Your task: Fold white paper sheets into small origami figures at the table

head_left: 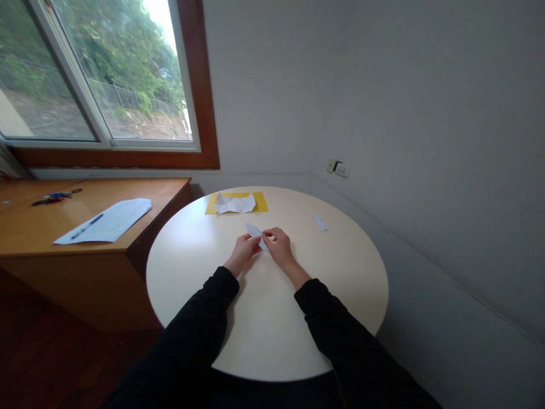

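Observation:
A small piece of white paper, narrow and pointed at its far end, is held between my two hands above the round table. My left hand grips its left side, fingers closed on it. From the right, my right hand pinches the same paper near its middle, thumb and fingertips together. The hands partly cover the paper, so its full shape and folds are hidden.
On the round table, a creased white paper lies on a yellow sheet at the back. A white paper strip lies to the right. The wooden desk holds white sheets, a pen and scissors.

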A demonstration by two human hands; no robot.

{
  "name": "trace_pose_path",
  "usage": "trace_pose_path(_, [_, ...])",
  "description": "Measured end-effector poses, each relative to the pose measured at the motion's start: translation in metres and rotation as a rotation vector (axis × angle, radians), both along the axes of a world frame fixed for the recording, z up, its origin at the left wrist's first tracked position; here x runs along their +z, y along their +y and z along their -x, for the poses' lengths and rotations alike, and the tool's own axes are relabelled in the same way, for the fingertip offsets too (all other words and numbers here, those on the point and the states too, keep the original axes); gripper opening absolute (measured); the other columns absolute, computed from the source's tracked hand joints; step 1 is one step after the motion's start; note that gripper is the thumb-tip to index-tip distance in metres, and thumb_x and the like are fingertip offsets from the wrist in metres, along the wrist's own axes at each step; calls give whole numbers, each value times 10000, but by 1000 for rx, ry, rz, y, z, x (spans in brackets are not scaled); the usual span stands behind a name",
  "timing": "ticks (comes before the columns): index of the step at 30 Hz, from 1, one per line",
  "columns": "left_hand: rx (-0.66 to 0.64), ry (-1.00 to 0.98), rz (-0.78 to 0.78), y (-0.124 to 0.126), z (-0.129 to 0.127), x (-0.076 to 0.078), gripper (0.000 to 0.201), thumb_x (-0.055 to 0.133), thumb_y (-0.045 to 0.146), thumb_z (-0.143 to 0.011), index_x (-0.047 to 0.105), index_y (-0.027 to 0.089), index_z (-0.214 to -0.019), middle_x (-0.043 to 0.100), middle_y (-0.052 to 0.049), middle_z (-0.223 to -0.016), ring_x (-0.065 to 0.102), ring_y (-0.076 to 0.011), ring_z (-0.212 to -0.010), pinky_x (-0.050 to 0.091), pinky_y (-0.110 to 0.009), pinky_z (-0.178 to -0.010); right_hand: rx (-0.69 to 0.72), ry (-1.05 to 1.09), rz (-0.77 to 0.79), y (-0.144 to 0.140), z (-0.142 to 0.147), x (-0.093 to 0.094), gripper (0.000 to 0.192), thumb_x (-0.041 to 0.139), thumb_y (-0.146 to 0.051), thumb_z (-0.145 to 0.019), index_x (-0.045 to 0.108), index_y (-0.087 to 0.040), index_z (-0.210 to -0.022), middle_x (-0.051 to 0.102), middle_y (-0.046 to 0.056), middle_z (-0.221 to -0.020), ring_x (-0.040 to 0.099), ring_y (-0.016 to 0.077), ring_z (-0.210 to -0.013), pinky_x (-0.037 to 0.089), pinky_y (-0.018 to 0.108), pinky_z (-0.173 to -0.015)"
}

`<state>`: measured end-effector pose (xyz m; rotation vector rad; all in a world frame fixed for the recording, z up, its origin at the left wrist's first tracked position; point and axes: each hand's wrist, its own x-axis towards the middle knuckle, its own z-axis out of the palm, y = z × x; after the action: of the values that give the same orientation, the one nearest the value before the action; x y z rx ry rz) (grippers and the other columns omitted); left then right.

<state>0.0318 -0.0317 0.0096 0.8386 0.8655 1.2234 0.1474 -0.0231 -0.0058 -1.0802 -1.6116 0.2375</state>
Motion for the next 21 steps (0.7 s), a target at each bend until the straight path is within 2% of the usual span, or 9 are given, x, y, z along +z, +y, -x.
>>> trace_pose_path(8, [42,-79,10,7,2,-6,52,627,114,-657,590,96,-687,624,-50,-634,576,-105,-578,461,-247,-641,31,-139,-77,2,0,-6,235,491,-114,-748,675,-193,-869,604,55,-796,535,171,-800,452,302,-735])
trace_pose_path(21, [46,-82,3,10,6,-6,137,685,185,-645,593,97,-694,624,-57,-655,584,-109,-619,459,-262,-682,36,-206,-36,4,0,-8,335,448,-79,-750,682,-228,-937,584,63,-870,514,190,-871,438,342,-820])
